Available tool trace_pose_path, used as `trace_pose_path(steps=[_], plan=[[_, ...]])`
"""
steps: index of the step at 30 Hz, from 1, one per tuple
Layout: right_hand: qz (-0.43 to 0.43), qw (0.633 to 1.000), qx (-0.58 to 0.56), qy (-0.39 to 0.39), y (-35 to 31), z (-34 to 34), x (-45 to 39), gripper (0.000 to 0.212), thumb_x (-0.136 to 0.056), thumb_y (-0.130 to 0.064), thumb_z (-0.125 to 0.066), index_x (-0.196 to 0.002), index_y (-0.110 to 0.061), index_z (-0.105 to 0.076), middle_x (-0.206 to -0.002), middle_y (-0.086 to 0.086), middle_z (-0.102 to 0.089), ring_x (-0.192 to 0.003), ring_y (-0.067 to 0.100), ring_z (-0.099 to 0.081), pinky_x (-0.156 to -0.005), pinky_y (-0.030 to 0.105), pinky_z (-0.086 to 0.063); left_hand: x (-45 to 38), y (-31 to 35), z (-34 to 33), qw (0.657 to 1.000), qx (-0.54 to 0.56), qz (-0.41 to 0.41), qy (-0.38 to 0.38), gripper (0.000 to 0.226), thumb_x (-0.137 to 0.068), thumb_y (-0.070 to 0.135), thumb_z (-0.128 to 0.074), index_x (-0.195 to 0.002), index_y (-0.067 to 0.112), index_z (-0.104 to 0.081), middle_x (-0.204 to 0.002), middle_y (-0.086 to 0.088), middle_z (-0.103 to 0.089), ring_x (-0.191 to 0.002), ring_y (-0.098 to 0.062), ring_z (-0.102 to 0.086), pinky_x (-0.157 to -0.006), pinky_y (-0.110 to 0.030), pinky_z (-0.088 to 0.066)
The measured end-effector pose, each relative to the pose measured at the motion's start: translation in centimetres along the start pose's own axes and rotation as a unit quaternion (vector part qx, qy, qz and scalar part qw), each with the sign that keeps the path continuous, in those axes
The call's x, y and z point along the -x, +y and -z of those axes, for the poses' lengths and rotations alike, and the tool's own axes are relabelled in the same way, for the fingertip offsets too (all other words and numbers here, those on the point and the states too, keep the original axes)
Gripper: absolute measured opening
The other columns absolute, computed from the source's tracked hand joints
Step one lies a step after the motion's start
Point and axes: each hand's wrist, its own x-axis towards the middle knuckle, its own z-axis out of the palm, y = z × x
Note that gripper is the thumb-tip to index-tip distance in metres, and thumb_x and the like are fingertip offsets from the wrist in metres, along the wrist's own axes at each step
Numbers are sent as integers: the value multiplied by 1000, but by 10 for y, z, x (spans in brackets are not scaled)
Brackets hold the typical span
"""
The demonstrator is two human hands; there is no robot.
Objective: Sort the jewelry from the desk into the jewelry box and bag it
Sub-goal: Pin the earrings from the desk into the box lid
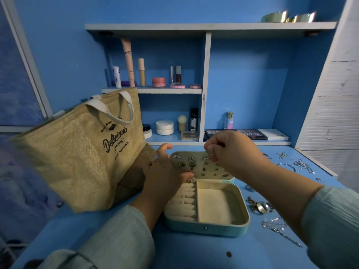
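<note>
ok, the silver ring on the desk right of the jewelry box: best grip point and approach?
Pinch the ring across its band from above, with thumb and one finger on opposite outer sides. It looks to lie close to flat on the desk, so a side approach would likely just push it. A dark chain piece touches its left side, so come in from the right to avoid snagging.
</note>
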Motion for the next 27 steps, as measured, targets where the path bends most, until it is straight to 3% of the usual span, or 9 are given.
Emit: trace_pose_path(steps=[3, 10, 13, 17, 21, 24, 27], plan=[[-22, 999, 3, -26, -4, 5, 1, 24, -93, -15, -51, -74, -25, -59, -72, -1, -65, -67, 15, -61, -61, 27, -51, -2, -2, 1, 1000, -5, -14, -13, 89, -67, 45, -78, -132, 24, -21, -91, 18, -42, -118, -14, -48, -107, -36, -23], [-63, 994, -31, -84, -13, 21, -1, 16, -92, -16, -56, -79, -16, -64, -73, -1, -67, -44, 4, -52, -42, 15, -40, -7, -12, -3, 999, -23, -32, -6, 75, -64, 52, -78, -116, 25, -32, -90, 16, -43, -91, -4, -44, -96, -32, -36], [-70, 992, -22, -99, -16, 27, -7, 17, -92, -16, -56, -77, -16, -64, -77, 0, -68, -52, 8, -53, -43, 18, -38, -8, -14, -3, 999, -22, -20, -13, 54, -66, 50, -76, -97, 25, -40, -78, 14, -45, -90, -10, -52, -89, -31, -38], [-84, 990, 12, -114, -19, 30, -19, 13, -91, -18, -58, -83, -14, -68, -85, 5, -66, -66, 18, -48, -51, 23, -38, 5, -16, 2, 996, -34, -79, 31, 36, -72, 53, -69, -92, 28, -53, -92, 10, -59, -95, -15, -52, -92, -34, -30], [-91, 984, 55, -140, -17, 28, -34, 13, -88, -22, -60, -86, -15, -71, -91, 10, -64, -73, 21, -44, -62, 30, -39, 7, -15, 6, 993, -76, -91, 19, 35, -76, 58, -63, -95, 28, -58, -99, 11, -61, -104, -14, -50, -98, -35, -23], [-93, 981, 47, -164, -14, 23, -45, 15, -90, -15, -57, -93, -7, -69, -80, 6, -60, -67, 16, -43, -57, 24, -36, 8, -14, 7, 992, -91, -83, 21, 36, -75, 60, -62, -91, 29, -55, -96, 12, -58, -103, -14, -50, -96, -33, -24], [-99, 975, 45, -196, -9, 14, -56, 24, -91, -13, -56, -102, 5, -66, -84, 11, -58, -71, 18, -42, -55, 22, -33, 6, -14, 5, 991, -110, -75, 20, 34, -74, 60, -62, -85, 30, -51, -88, 15, -52, -99, -13, -50, -95, -33, -25]])
